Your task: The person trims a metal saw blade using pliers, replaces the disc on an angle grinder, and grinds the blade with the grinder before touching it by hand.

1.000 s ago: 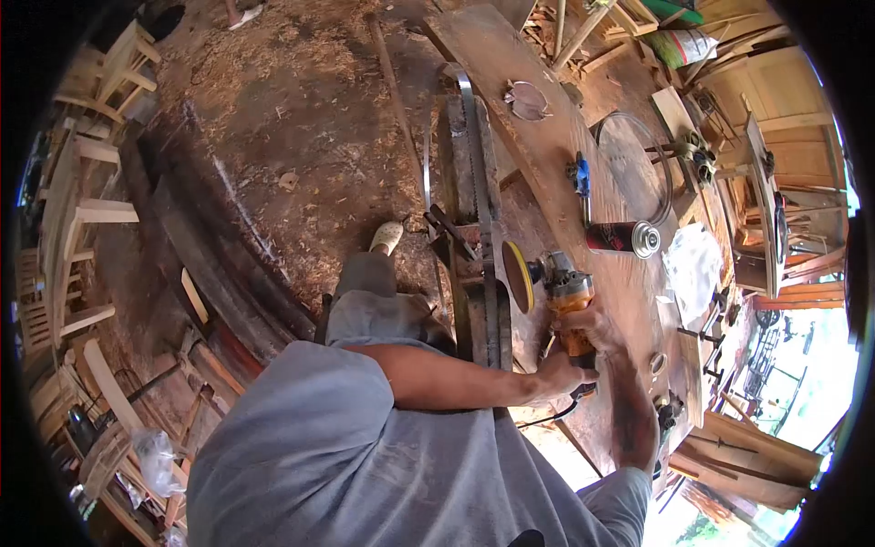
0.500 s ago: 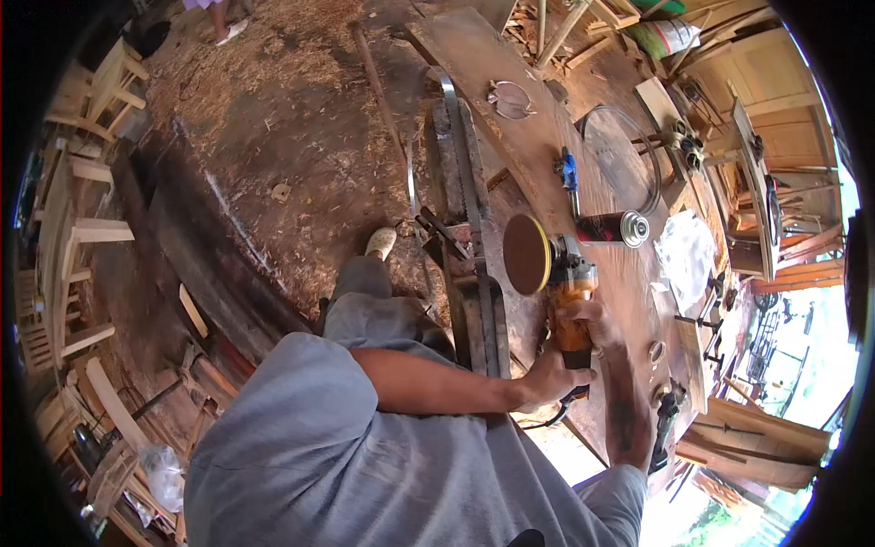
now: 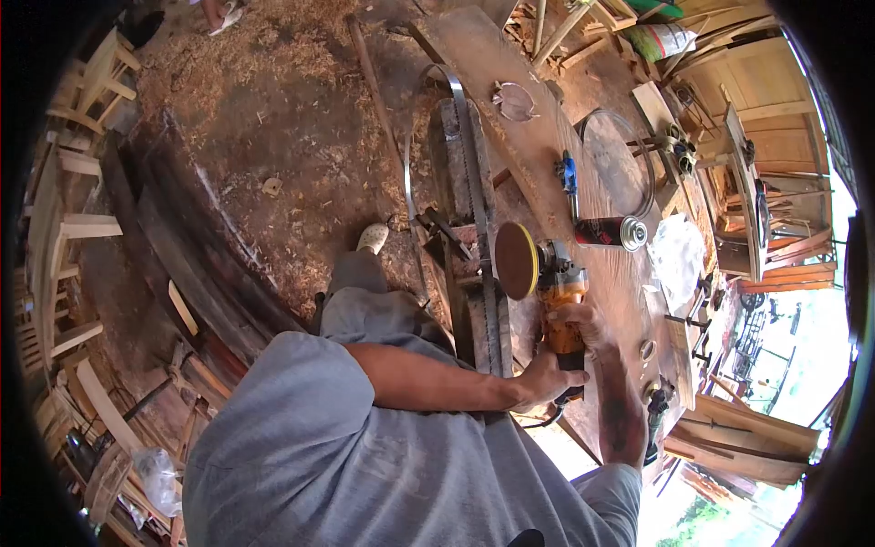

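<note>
An angle grinder (image 3: pixel 563 339) with an orange body and a round brown disc (image 3: pixel 517 261) with a yellow rim is held in both hands over the wooden bench. My left hand (image 3: pixel 549 379) is closed round the rear end of the body, near the cord. My right hand (image 3: pixel 580 326) wraps the body closer to its metal head. Left of the disc, a long toothed saw blade (image 3: pixel 476 173) runs along a dark wooden block (image 3: pixel 449 155), its thin strip looping at the far end. The disc's edge is close to the blade; I cannot tell whether they touch.
On the bench (image 3: pixel 538 173) lie a blue-handled torch (image 3: pixel 569 173), a black-and-red gas can (image 3: pixel 609 232), a clear plastic bag (image 3: pixel 676 260), and a leaf-shaped wooden piece (image 3: pixel 515 101). Wooden chair frames (image 3: pixel 87 228) stand at the left. Dark planks (image 3: pixel 196 246) lie on the shavings-strewn floor.
The grinder and both hands have shifted slightly left in view, with both grips kept. The disc's face has turned a little. A person's foot at the top left has moved toward the upper edge.
</note>
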The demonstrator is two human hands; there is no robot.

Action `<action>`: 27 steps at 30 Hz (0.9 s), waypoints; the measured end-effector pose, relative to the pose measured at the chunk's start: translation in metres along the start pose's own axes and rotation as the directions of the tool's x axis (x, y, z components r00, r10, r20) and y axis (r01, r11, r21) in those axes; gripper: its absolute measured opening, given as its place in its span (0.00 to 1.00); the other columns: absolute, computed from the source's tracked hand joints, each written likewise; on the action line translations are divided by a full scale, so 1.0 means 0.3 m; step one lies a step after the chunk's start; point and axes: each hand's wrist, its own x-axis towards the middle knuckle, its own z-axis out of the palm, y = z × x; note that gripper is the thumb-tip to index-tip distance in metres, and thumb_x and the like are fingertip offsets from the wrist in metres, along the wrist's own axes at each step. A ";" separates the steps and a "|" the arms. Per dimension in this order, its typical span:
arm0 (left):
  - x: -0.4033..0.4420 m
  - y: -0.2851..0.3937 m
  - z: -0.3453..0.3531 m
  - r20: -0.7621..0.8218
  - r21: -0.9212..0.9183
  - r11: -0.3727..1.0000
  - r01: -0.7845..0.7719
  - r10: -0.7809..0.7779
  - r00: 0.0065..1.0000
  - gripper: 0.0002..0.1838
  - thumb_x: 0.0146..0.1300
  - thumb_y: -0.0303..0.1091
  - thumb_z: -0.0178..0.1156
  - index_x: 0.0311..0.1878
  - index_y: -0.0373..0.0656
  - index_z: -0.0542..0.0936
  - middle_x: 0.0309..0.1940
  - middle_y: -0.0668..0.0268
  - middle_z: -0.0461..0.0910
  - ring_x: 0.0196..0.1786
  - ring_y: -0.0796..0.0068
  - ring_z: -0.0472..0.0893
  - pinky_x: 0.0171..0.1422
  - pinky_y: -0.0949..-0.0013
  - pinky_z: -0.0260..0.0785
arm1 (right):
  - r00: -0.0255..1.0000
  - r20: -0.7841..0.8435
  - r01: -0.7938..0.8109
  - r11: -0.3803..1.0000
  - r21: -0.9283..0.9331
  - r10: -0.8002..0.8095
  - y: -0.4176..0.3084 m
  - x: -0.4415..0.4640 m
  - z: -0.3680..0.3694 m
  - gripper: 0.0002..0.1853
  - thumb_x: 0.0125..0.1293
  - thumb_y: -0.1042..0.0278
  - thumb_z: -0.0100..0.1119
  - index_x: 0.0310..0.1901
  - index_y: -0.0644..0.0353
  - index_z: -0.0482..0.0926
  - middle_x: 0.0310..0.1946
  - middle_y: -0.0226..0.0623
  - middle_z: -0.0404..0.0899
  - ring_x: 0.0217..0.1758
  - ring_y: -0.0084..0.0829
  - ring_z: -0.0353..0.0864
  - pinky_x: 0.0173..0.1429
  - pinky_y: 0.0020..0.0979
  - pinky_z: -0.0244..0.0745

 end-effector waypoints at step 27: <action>-0.017 0.034 -0.005 -0.012 -0.016 1.000 0.016 -0.016 1.000 0.15 0.67 0.30 0.69 0.50 0.33 0.77 0.38 0.60 0.84 0.40 0.68 0.87 0.47 0.67 0.80 | 0.994 0.005 -0.109 0.993 -0.040 0.109 -0.030 0.002 0.018 0.21 0.51 0.74 0.69 0.49 0.61 0.80 0.34 0.32 0.82 0.31 0.29 0.83 0.40 0.32 0.81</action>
